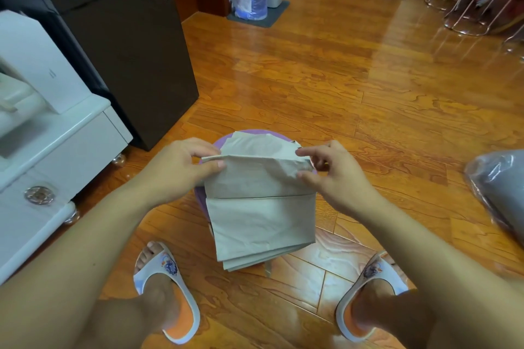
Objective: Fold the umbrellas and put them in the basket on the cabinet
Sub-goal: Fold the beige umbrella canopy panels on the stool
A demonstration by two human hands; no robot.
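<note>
Pinching 1 umbrella [261,207] w/ 2 hands: left hand [181,167]; right hand [337,173].

Your grey folded fabric umbrella canopy [261,215] hangs between your slippered feet; tall dark cabinet [122,45] left, behind; plastic-wrapped grey bundle [499,187] right

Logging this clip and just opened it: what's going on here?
A person stands on an orange wooden floor and holds a grey umbrella with lilac outer fabric out in front. The left hand and right hand pinch its top edge at opposite corners, and the flattened grey panels hang down in layers. Folding is under way; no basket is visible.
</note>
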